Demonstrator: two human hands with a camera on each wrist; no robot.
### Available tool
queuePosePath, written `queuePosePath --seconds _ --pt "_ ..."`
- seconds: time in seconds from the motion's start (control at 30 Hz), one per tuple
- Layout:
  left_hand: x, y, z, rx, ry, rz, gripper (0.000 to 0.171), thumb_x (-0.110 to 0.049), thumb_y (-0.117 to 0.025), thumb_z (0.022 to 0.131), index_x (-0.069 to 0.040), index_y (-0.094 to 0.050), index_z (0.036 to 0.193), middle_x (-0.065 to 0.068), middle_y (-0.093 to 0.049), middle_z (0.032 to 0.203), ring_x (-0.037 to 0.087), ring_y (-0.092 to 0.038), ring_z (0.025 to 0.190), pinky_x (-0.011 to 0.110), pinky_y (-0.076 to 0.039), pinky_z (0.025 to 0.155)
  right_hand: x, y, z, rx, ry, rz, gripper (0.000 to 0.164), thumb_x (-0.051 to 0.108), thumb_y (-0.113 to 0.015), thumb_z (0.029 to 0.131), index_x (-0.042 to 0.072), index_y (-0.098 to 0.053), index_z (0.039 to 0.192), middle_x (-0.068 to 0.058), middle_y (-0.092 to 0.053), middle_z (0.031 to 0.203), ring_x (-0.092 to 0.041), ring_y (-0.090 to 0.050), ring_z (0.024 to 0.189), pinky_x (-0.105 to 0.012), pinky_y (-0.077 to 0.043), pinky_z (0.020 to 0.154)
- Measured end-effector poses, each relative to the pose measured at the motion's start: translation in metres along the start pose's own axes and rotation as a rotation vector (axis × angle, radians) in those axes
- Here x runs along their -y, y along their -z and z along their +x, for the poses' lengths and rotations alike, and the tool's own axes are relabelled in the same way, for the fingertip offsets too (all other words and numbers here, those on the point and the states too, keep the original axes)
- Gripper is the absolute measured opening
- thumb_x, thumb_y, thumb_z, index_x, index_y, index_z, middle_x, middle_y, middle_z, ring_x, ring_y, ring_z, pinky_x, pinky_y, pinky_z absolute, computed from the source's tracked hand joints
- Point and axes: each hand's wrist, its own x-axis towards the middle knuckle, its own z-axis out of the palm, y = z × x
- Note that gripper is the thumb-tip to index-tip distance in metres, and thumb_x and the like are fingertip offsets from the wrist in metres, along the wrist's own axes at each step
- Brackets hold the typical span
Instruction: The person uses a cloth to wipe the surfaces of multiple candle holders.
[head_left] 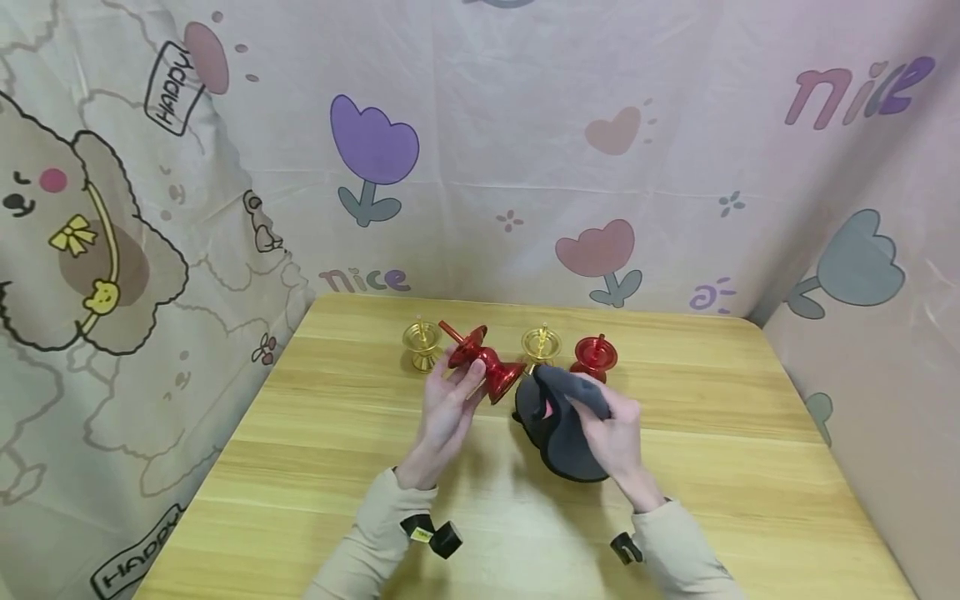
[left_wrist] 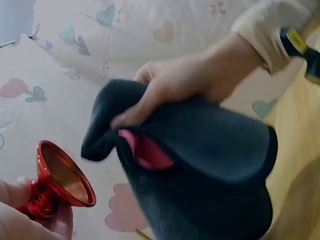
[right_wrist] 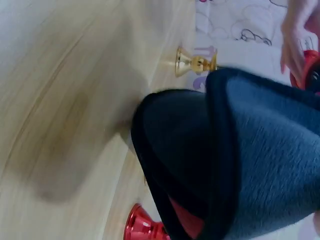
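My left hand (head_left: 448, 408) grips a shiny red metal candle holder (head_left: 491, 367) by its narrow waist, tilted and raised above the table. Its flared, hollow base points to the right, and a thin stem sticks out of its dish at the upper left. In my right hand (head_left: 617, 429) is a folded dark grey cloth (head_left: 573, 446) with black bound edges, pinched near its top. A bit of pink (left_wrist: 152, 152) shows inside the fold. In the left wrist view the cloth hangs beside the holder's base, apart from it.
Behind my hands, along the far part of the wooden table (head_left: 315, 467), stand two gold candle holders (head_left: 422, 337) and another red one (head_left: 597, 354). A printed fabric curtain (head_left: 487, 167) hangs behind the table and at both sides.
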Motion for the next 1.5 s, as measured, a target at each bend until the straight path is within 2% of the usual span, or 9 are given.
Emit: queuePosePath --seconds 0.17,0.23,0.37,0.5,0.63,0.8,0.97,1.13,1.5 --pt "0.001 0.008 0.007 0.014 -0.020 0.074 0.062 0.006 -0.060 0.095 -0.006 -0.028 0.147 0.006 -0.061 0.120 0.014 -0.068 0.106 0.027 -0.058 0.097 0.000 0.010 0.001 -0.023 -0.317 0.065 0.018 -0.013 -0.073 0.081 -0.007 -0.073 0.098 0.018 -0.072 0.093 0.007 -0.065 0.089 -0.009 -0.051 0.081" --pt "0.002 0.012 0.011 0.002 -0.035 0.143 0.071 0.007 -0.063 0.093 -0.006 -0.024 0.151 0.008 -0.064 0.122 0.013 -0.069 0.105 0.027 -0.057 0.097 0.000 0.016 0.003 -0.025 -0.415 0.066 0.014 -0.009 -0.072 0.085 -0.006 -0.072 0.098 0.019 -0.070 0.089 0.003 -0.063 0.085 -0.011 -0.050 0.078" --pt "0.005 0.022 0.022 -0.040 -0.050 0.314 0.085 0.006 -0.069 0.089 -0.007 -0.020 0.157 0.018 -0.066 0.128 0.014 -0.070 0.105 0.026 -0.056 0.099 -0.001 0.028 0.004 -0.034 -0.602 0.082 0.007 0.001 -0.073 0.089 0.005 -0.073 0.095 0.011 -0.069 0.084 -0.002 -0.062 0.080 -0.016 -0.052 0.073" --pt "0.011 0.033 0.039 -0.069 -0.065 0.512 0.094 0.001 -0.076 0.085 -0.009 -0.019 0.159 0.025 -0.062 0.134 0.027 -0.068 0.116 0.039 -0.051 0.109 -0.003 0.041 0.003 -0.037 -0.733 0.208 0.015 0.004 -0.068 0.094 0.018 -0.074 0.092 0.009 -0.069 0.079 -0.002 -0.063 0.074 -0.019 -0.056 0.067" --pt "0.022 0.043 0.061 -0.125 -0.094 0.685 0.097 0.000 -0.080 0.081 -0.005 -0.021 0.157 0.029 -0.059 0.136 0.041 -0.059 0.128 0.050 -0.046 0.113 -0.004 0.050 0.000 0.000 -0.748 0.343 0.025 0.004 -0.059 0.100 0.024 -0.073 0.094 0.010 -0.068 0.078 0.000 -0.065 0.070 -0.019 -0.057 0.061" --pt "0.042 0.058 0.089 -0.220 -0.125 0.821 0.094 0.001 -0.082 0.077 -0.003 -0.028 0.154 0.032 -0.057 0.138 0.042 -0.055 0.132 0.050 -0.042 0.116 -0.007 0.055 -0.006 0.019 -0.753 0.451 0.027 0.005 -0.054 0.103 0.024 -0.074 0.098 0.010 -0.071 0.083 -0.001 -0.068 0.072 -0.020 -0.059 0.062" --pt "0.058 0.070 0.106 -0.298 -0.156 0.864 0.093 0.003 -0.083 0.074 0.001 -0.031 0.151 0.032 -0.058 0.138 0.041 -0.054 0.134 0.050 -0.035 0.121 -0.009 0.054 -0.011 -0.055 -0.774 0.490 0.031 -0.002 -0.058 0.098 0.022 -0.076 0.090 0.009 -0.071 0.078 -0.001 -0.068 0.067 -0.018 -0.058 0.058" --pt "0.070 0.077 0.117 -0.313 -0.172 0.925 0.094 0.003 -0.085 0.073 0.002 -0.032 0.150 0.031 -0.062 0.132 0.041 -0.056 0.131 0.050 -0.032 0.122 -0.010 0.051 -0.016 -0.155 -0.789 0.556 0.029 -0.004 -0.061 0.096 0.018 -0.077 0.085 0.007 -0.071 0.074 -0.002 -0.067 0.063 -0.017 -0.057 0.055" --pt "0.080 0.072 0.126 -0.303 -0.180 0.956 0.096 0.004 -0.084 0.074 0.001 -0.030 0.152 0.029 -0.064 0.129 0.041 -0.058 0.128 0.052 -0.033 0.121 -0.009 0.046 -0.018 -0.105 -0.776 0.558 0.024 -0.001 -0.066 0.094 0.019 -0.077 0.086 0.007 -0.070 0.075 -0.002 -0.066 0.064 -0.018 -0.057 0.056"
